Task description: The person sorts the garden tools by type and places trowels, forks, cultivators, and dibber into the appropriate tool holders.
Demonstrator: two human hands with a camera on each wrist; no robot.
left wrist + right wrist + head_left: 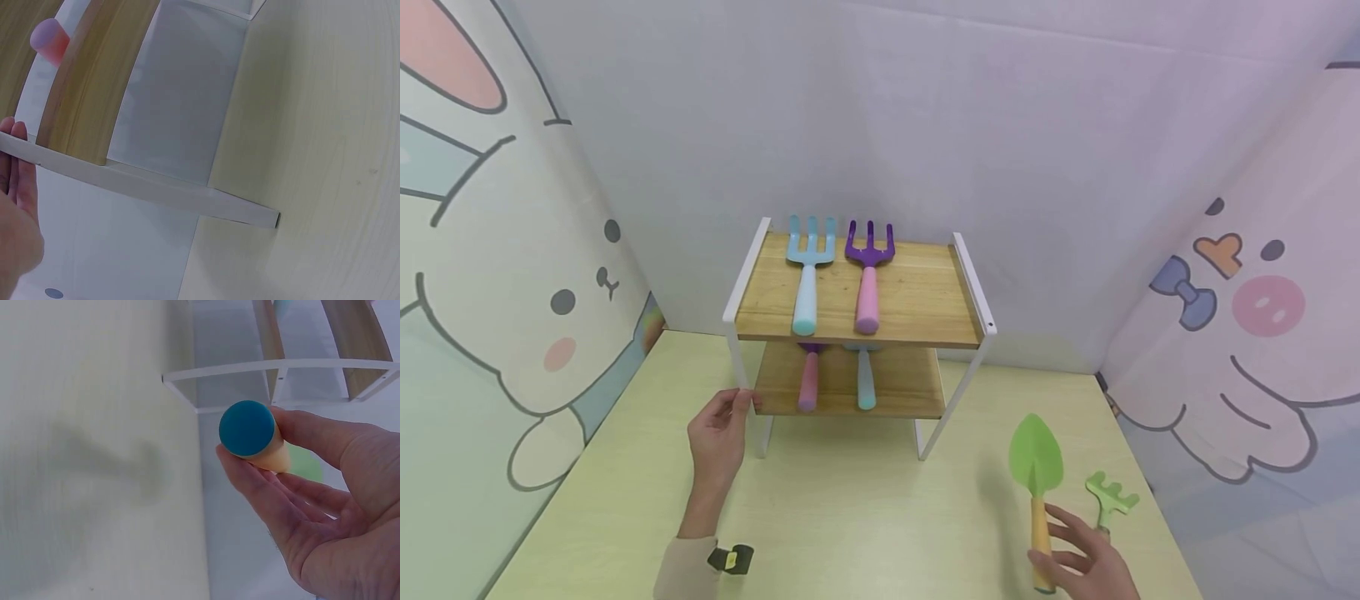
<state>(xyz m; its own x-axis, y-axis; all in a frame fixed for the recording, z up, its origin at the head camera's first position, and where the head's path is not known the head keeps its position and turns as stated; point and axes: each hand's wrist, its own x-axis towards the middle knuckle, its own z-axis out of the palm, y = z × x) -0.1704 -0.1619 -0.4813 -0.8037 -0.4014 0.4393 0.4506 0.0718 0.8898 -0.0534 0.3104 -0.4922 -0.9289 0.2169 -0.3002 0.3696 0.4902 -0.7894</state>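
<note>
My right hand (1088,557) pinches the yellow-orange handle of a garden trowel (1036,457), its green blade pointing up and away. The right wrist view shows the handle's blue end cap (247,428) between thumb and fingers. At the left side of a two-tier wooden rack (925,292), my left hand (718,437) grips the white metal post (156,187) with its fingertips. Two hand forks lie on the top shelf: a light blue fork (806,292) and a purple fork with pink handle (867,292). On the lower shelf, a pink handle (808,383) and a pale blue handle (866,383) show; their heads are mostly hidden.
A small green rake (1108,498) lies on the table (850,517) to the right, its handle partly hidden by my right hand. Behind the rack hangs a pale curtain (880,125), with cartoon-printed cloth on both sides.
</note>
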